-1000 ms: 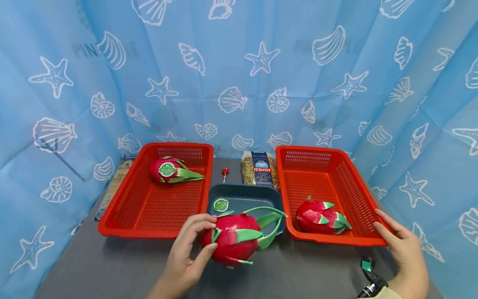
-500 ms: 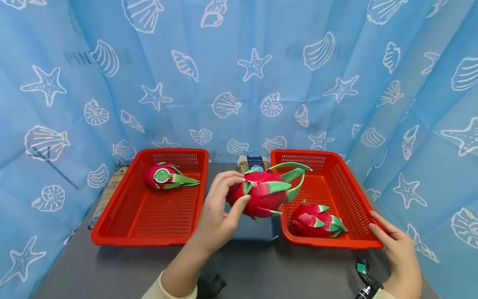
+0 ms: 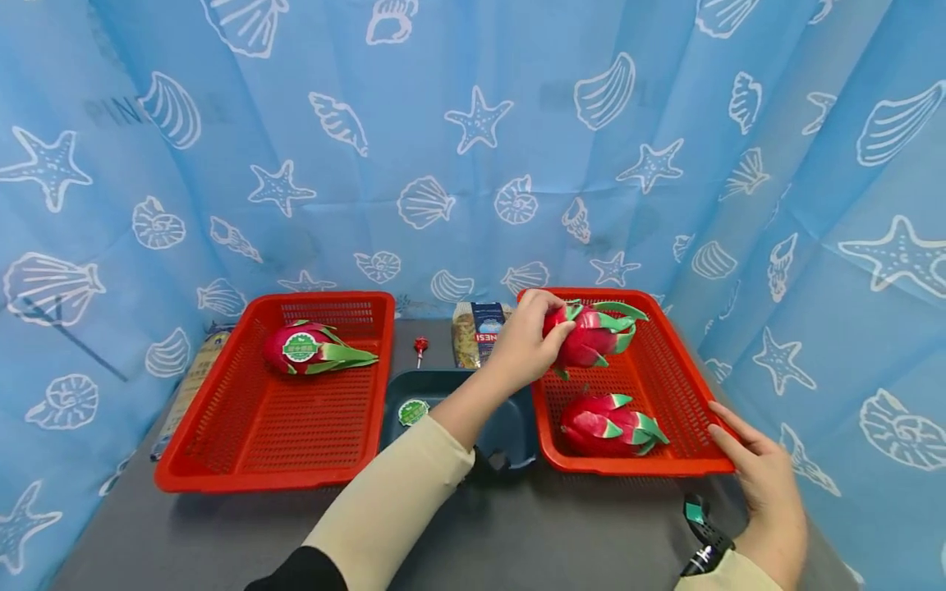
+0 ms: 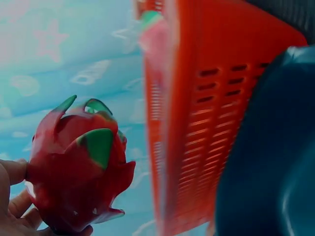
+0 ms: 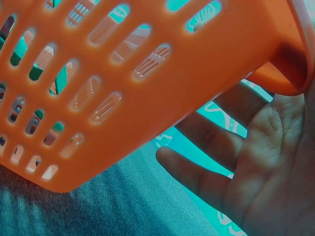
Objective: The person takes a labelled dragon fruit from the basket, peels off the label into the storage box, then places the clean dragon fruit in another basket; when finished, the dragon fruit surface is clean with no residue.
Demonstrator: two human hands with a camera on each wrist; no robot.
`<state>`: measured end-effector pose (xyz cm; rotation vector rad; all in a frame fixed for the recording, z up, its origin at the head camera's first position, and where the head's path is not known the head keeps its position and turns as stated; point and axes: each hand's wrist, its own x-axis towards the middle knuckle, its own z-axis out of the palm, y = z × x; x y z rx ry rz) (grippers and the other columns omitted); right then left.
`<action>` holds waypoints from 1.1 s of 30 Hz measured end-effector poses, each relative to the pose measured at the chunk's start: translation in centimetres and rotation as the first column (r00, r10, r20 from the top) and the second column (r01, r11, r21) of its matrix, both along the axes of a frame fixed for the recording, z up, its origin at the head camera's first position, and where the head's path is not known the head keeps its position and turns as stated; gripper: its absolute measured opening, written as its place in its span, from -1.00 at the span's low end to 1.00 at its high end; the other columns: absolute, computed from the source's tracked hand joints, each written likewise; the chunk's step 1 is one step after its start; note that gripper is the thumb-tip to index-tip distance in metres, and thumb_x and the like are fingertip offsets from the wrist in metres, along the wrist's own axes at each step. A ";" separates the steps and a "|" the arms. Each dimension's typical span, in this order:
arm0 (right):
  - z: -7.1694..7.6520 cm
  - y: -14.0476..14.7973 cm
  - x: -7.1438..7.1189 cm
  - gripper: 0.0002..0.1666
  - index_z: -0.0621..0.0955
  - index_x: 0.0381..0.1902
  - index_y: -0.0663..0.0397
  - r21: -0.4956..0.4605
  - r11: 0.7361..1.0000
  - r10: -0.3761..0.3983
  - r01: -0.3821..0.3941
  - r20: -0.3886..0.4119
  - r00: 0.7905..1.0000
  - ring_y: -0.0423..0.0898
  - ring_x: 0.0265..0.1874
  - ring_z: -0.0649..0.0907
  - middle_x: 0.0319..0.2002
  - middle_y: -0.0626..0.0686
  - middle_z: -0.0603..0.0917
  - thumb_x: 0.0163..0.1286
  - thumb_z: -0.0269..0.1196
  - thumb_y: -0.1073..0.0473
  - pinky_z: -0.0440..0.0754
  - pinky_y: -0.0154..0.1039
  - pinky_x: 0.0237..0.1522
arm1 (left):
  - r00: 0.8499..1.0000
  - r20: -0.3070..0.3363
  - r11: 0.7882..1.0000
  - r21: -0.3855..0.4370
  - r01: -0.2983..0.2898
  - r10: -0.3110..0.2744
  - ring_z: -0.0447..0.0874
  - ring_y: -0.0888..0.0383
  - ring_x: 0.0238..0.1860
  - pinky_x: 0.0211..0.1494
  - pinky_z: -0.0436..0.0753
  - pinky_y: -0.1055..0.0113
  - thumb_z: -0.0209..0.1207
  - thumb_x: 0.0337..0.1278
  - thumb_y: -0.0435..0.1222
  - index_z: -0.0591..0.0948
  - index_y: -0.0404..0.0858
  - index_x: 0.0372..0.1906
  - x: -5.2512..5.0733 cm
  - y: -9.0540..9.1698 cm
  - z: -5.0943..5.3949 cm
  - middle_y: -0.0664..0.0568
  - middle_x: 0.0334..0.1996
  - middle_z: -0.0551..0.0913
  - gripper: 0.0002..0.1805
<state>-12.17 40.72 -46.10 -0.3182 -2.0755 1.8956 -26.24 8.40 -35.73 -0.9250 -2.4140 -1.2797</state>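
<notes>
My left hand (image 3: pixel 526 338) grips the blunt end of a red dragon fruit (image 3: pixel 587 336) with green-tipped scales, holding it above the back of the right red basket (image 3: pixel 628 466). In the left wrist view the dragon fruit (image 4: pixel 81 167) is beside the basket's slotted wall (image 4: pixel 197 118), fingers curled at its lower left. A second dragon fruit (image 3: pixel 609 425) lies near the front inside that basket. At the basket's front right corner my right hand (image 3: pixel 769 484) holds the rim. The right wrist view shows its other fingers (image 5: pixel 204 179) spread under the rim, outside the wall.
The left red basket (image 3: pixel 296 478) contains a dragon fruit (image 3: pixel 303 349) with a green label. Between the baskets sits a dark blue tray (image 3: pixel 399 386) with a round green sticker (image 3: pixel 413 412). Behind it are a lollipop (image 3: pixel 420 346) and a pasta bag (image 3: pixel 467 336). Another packet (image 3: pixel 194 382) lies far left.
My left hand has lifted the dragon fruit from over the blue tray and carried it right and away, over the right basket. The right hand has stayed on the rim.
</notes>
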 end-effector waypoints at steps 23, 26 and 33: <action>0.1 0.4 -0.2 -0.50 0.59 0.36 -0.26 -0.016 0.999 -0.032 0.033 0.075 0.997 -0.36 -0.35 0.75 -0.24 -0.42 0.71 0.50 0.29 0.14 0.60 -0.58 -0.21 | 0.995 0.081 0.796 -0.598 0.090 -0.051 0.50 0.17 0.13 0.55 0.16 -0.06 0.29 0.36 -0.04 0.60 -0.07 -0.05 -3.5 4.3 -4.4 0.10 -0.06 0.52 -0.75; 0.2 0.4 -0.2 -0.49 0.59 0.36 -0.24 -0.025 0.999 -0.028 0.029 0.060 0.998 -0.36 -0.35 0.75 -0.22 -0.42 0.70 0.50 0.30 0.17 0.60 -0.57 -0.22 | 0.995 0.085 0.794 -0.600 0.099 -0.059 0.51 0.17 0.15 0.54 0.17 -0.09 0.30 0.35 -0.04 0.65 -0.08 0.05 -3.1 4.3 -4.1 0.11 -0.03 0.55 -0.69; 0.1 0.1 0.3 -0.49 0.59 0.37 -0.24 -0.010 1.000 -0.027 0.028 0.083 0.996 -0.36 -0.33 0.75 -0.24 -0.42 0.72 0.49 0.31 0.12 0.58 -0.59 -0.21 | 0.989 0.141 0.864 -0.493 0.105 -0.040 0.55 0.18 0.15 0.39 0.46 0.13 0.32 0.33 -0.06 0.60 -0.11 0.32 -2.3 3.3 -3.6 0.06 0.15 0.58 -0.49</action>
